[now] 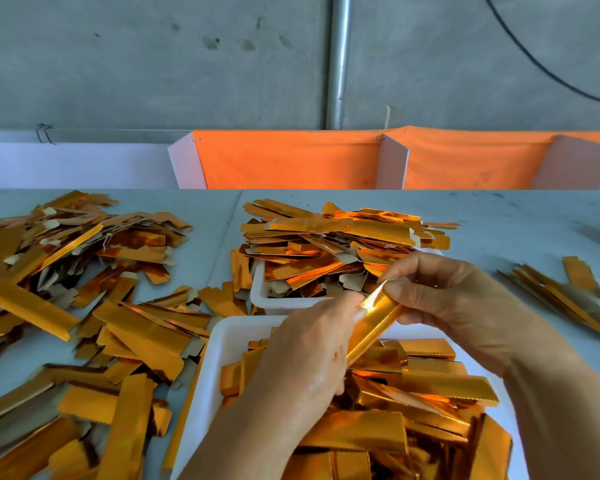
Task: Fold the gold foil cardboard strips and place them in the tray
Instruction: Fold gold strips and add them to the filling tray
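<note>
Both hands hold one gold foil cardboard strip [373,323] above the near white tray [219,358]. My left hand [309,355] grips its lower part, fingers curled round it. My right hand [440,299] pinches the strip's upper end between thumb and fingers. The strip slants up to the right and looks creased along its length. The near tray holds several gold strips [413,400]. A second white tray [260,292] behind it is heaped with more strips [336,244].
Loose gold strips [77,289] cover the table's left side. A few more strips [561,292] lie at the right. Orange fabric bins [291,161] stand along the table's back edge under a grey wall with a metal pipe [338,64].
</note>
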Action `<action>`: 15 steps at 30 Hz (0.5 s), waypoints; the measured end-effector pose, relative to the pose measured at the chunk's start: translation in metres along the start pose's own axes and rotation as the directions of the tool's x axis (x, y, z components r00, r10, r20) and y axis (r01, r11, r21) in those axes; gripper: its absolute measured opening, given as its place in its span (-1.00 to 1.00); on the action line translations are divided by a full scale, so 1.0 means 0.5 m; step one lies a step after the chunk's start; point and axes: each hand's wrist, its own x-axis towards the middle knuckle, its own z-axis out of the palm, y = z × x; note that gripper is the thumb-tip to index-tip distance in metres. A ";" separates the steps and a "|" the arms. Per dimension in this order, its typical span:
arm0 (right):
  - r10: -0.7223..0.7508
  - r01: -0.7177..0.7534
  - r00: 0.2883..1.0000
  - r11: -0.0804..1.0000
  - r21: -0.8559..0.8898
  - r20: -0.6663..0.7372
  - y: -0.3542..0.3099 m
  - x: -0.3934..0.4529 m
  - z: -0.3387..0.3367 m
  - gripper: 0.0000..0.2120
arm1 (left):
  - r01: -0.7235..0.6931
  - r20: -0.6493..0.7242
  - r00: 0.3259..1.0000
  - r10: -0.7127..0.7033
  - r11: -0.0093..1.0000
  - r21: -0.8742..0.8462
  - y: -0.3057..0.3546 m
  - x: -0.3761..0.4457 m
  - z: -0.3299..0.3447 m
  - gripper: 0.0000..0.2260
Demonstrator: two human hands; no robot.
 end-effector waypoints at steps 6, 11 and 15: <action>-0.006 0.006 1.000 1.000 0.016 -0.011 0.003 0.001 0.005 -0.90 | -0.087 -0.215 0.972 0.093 0.996 0.036 -0.008 -0.001 0.021 -0.42; -0.003 0.003 1.000 0.995 0.096 0.005 0.003 -0.002 -0.002 -0.83 | -0.070 -0.279 0.959 0.052 0.996 -0.057 -0.022 0.001 0.023 -0.57; 0.002 -0.004 1.000 0.993 0.115 0.016 0.000 -0.005 -0.008 -0.90 | -0.073 -0.251 0.968 0.023 0.979 -0.192 -0.020 -0.001 0.017 -0.64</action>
